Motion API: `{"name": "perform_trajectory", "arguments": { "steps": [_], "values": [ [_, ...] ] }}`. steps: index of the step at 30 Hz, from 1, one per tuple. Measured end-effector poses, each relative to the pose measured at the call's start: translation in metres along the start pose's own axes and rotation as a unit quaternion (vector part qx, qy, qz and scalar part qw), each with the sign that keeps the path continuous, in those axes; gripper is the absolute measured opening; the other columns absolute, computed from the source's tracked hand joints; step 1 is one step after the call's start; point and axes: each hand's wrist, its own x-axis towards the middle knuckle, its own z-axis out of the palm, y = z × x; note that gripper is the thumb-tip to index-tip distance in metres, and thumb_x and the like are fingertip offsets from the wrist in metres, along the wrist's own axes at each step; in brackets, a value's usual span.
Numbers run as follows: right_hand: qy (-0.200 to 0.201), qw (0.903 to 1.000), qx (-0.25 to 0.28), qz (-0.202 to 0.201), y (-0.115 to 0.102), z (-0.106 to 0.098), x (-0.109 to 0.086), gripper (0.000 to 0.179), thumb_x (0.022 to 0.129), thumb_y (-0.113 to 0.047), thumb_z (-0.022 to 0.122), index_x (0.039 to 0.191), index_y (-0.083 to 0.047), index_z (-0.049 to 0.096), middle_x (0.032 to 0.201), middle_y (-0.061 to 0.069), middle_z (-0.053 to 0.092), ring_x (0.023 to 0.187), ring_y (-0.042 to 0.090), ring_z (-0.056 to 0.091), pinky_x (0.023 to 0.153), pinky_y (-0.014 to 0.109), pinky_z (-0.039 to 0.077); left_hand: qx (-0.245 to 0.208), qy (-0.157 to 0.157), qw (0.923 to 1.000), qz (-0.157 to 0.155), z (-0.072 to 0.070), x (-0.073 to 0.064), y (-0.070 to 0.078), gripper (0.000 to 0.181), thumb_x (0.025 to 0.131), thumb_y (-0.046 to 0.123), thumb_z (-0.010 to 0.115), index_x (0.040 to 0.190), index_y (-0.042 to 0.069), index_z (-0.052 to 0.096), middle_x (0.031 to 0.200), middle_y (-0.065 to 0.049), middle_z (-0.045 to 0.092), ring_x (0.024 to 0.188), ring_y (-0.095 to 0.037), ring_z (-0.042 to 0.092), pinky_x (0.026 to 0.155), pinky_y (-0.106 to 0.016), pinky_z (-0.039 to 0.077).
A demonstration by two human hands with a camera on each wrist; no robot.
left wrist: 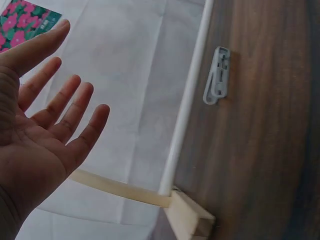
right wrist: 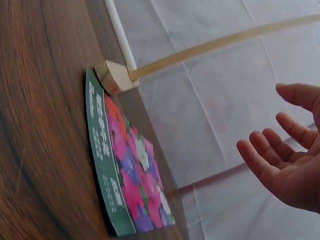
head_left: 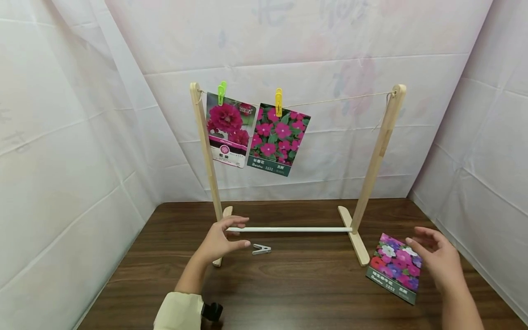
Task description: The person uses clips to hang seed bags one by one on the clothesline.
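Note:
My left hand [head_left: 224, 238] hovers over the table by the rack's left foot, fingers spread and holding nothing. Just right of its thumb lies a grey clothespin [head_left: 261, 249], also seen in the left wrist view [left wrist: 218, 75]. My right hand [head_left: 439, 254], loosely bent and holding nothing, is above the right edge of a seed packet [head_left: 395, 268] with pink, purple, red and white flowers. That packet lies flat on the table. On the string hang two more packets: a hollyhock packet [head_left: 231, 126] under a green clothespin [head_left: 222, 93] and a pink-flowered packet [head_left: 278, 142] under a yellow clothespin [head_left: 278, 102].
The wooden rack has a left post [head_left: 209, 160], a right post [head_left: 377, 160], a string [head_left: 342, 98] and a white crossbar [head_left: 293, 229] low down. It stands on a dark wooden table [head_left: 288, 284]. White cloth [head_left: 330, 151] hangs behind and at both sides.

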Motion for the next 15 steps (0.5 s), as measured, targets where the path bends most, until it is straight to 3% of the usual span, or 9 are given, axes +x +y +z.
{"name": "perform_trajectory", "arguments": {
  "steps": [4, 9, 12, 15],
  "values": [
    [0.012, 0.9994, 0.001, 0.034, 0.011, -0.002, 0.001, 0.052, 0.092, -0.032, 0.070, 0.125, 0.002, 0.050, 0.096, -0.023, 0.052, 0.082, -0.015, 0.048, 0.066, 0.008, 0.046, -0.017, 0.001, 0.9998, -0.007, 0.003, -0.002, -0.012, 0.055, 0.076, 0.008, 0.084, 0.126, 0.005, 0.062, 0.126, -0.016, 0.059, 0.114, -0.037, 0.055, 0.093, -0.053, 0.048],
    [0.011, 0.9971, -0.016, 0.073, 0.021, -0.001, 0.004, 0.057, 0.093, -0.030, 0.068, 0.130, 0.008, 0.047, 0.118, 0.012, 0.056, 0.080, -0.013, 0.045, 0.063, 0.010, 0.046, -0.025, 0.001, 0.9992, -0.030, 0.010, -0.002, -0.028, 0.051, 0.077, 0.010, 0.084, 0.124, 0.005, 0.064, 0.123, -0.017, 0.061, 0.112, -0.036, 0.057, 0.094, -0.056, 0.047],
    [-0.021, 0.9953, -0.039, 0.087, 0.027, -0.004, 0.008, 0.062, 0.094, -0.027, 0.066, 0.136, 0.012, 0.040, 0.132, 0.033, 0.043, 0.085, -0.004, 0.051, 0.065, 0.014, 0.050, -0.031, -0.002, 0.9987, -0.040, 0.015, -0.002, -0.035, 0.049, 0.079, 0.010, 0.083, 0.123, 0.003, 0.064, 0.123, -0.021, 0.061, 0.112, -0.036, 0.058, 0.094, -0.055, 0.047],
    [-0.075, 0.9902, -0.055, 0.104, 0.035, -0.010, 0.013, 0.065, 0.094, -0.021, 0.065, 0.137, 0.016, 0.034, 0.134, 0.042, 0.035, 0.090, 0.015, 0.060, 0.067, 0.024, 0.056, -0.039, -0.005, 0.9981, -0.049, 0.018, -0.001, -0.038, 0.050, 0.078, 0.008, 0.082, 0.123, -0.001, 0.063, 0.124, -0.026, 0.059, 0.113, -0.038, 0.057, 0.093, -0.053, 0.049]
  ]
}}
